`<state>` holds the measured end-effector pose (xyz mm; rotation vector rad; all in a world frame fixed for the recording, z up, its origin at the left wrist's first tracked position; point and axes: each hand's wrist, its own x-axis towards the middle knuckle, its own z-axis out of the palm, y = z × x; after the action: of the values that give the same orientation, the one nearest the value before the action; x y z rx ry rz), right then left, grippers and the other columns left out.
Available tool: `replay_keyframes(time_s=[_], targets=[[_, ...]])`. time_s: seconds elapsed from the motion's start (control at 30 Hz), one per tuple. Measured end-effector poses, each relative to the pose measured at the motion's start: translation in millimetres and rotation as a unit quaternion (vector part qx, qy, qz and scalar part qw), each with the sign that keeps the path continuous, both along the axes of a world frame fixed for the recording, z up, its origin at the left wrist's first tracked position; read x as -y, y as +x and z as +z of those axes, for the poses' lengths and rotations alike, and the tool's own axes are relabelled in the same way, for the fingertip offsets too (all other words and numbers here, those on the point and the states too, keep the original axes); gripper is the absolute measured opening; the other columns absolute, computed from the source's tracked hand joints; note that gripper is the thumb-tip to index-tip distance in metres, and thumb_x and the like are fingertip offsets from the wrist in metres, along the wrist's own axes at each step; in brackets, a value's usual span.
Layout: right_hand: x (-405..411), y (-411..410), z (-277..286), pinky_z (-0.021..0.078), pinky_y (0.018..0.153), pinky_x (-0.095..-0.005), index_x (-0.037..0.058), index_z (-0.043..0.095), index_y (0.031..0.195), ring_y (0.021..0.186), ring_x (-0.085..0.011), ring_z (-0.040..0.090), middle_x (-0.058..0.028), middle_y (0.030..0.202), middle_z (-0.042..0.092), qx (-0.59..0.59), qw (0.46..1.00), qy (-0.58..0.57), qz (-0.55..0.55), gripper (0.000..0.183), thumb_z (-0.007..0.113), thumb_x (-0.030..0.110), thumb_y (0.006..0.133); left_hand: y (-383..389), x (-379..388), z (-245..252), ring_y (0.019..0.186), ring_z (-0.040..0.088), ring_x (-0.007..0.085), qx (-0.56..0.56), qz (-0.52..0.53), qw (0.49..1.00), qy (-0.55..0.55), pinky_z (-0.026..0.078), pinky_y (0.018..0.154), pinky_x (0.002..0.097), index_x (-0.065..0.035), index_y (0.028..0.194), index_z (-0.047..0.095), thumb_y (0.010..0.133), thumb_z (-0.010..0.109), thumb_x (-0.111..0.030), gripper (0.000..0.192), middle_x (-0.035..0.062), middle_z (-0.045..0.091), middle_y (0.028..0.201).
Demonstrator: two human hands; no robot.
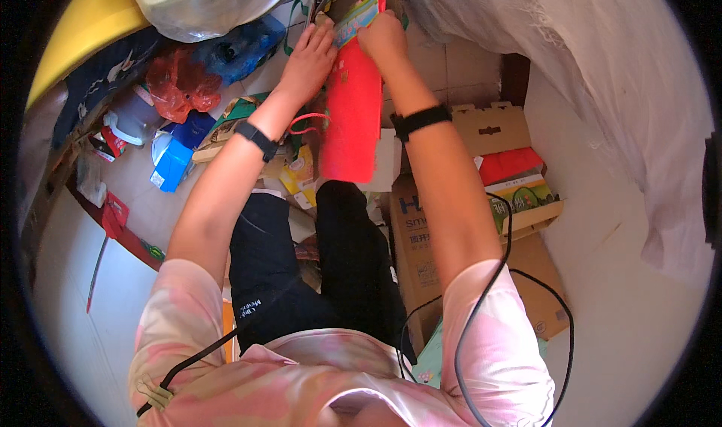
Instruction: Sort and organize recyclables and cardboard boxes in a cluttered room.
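A long red box or gift bag (351,122) with gold print stretches away from my knees; a red cord handle (307,122) is at its left side. Against its far end lies a colourful printed box (361,18) with a red edge. My right hand (385,40) has its fingers curled over that red edge and grips it. On the other side, my left hand (312,60) lies with its fingers stretched forward, against the left edge of the red and printed pieces. Its thumb is hidden. Beyond both hands is the brown inside of an open carton (344,4).
To the left on the tiled floor are a red plastic bag (180,85), a blue plastic bag (240,46) and a blue box (172,164). Cardboard cartons (417,241) and an open box with packages (519,187) stand right. A sheer curtain (592,60) hangs there; a black cable (510,224) loops by my right arm.
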<state>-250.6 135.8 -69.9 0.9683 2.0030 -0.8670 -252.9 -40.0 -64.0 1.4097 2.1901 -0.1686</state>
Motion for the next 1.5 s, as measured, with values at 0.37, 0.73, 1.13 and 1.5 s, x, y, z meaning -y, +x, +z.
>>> replay_keyframes(time_s=[0.37, 0.73, 1.13, 1.5], targets=[[25.4, -25.6, -86.3, 0.0500, 0.086, -0.0412, -0.0016, 0.067, 0.102, 0.101, -0.0363, 0.061, -0.0231, 0.108, 0.063, 0.086, 0.975, 0.007, 0.203, 0.050, 0.068, 0.042, 0.077, 10.4, 58.1, -7.1, 0.084, 0.059, 0.0486, 0.277, 0.510, 0.812, -0.065, 0.047, 0.075, 0.0542, 0.0011, 0.114, 0.044, 0.090, 0.044, -0.014, 0.028, 0.0313, 0.061, 0.088], [34.4, -5.8, -168.7, 0.0458, 0.093, -0.0394, 0.0026, 0.065, 0.110, 0.110, -0.0333, 0.057, -0.0205, 0.119, 0.059, 0.158, 0.909, -0.088, 0.376, 0.049, 0.059, 0.041, 0.079, 9.7, 30.4, 14.9, 0.081, 0.061, 0.0453, 0.293, 0.438, 0.848, -0.060, 0.049, 0.070, 0.0518, 0.0032, 0.113, 0.046, 0.090, 0.043, -0.011, 0.027, 0.0274, 0.062, 0.090], [-125.2, 9.8, -0.8, 0.0506, 0.074, -0.0320, -0.0025, 0.065, 0.099, 0.081, -0.0185, 0.064, -0.0116, 0.093, 0.068, 0.028, 0.977, -0.201, 0.067, 0.031, 0.069, 0.024, 0.082, 15.5, 22.7, 8.2, 0.113, 0.053, 0.0361, 0.347, 0.528, 0.773, 0.058, 0.042, 0.095, 0.0428, 0.0002, 0.132, 0.038, 0.097, 0.046, -0.033, 0.049, 0.0267, 0.052, 0.124], [-87.5, 2.7, 232.0, 0.0501, 0.078, -0.0261, -0.0053, 0.055, 0.113, 0.087, -0.0141, 0.063, -0.0114, 0.104, 0.064, 0.029, 0.942, -0.225, -0.246, 0.032, 0.061, 0.016, 0.090, 50.9, 99.6, 118.7, 0.116, 0.047, 0.0144, 0.689, 0.662, 0.261, 0.138, 0.042, 0.093, 0.0300, -0.0105, 0.133, 0.041, 0.087, 0.057, -0.054, 0.066, 0.0041, 0.049, 0.127]])
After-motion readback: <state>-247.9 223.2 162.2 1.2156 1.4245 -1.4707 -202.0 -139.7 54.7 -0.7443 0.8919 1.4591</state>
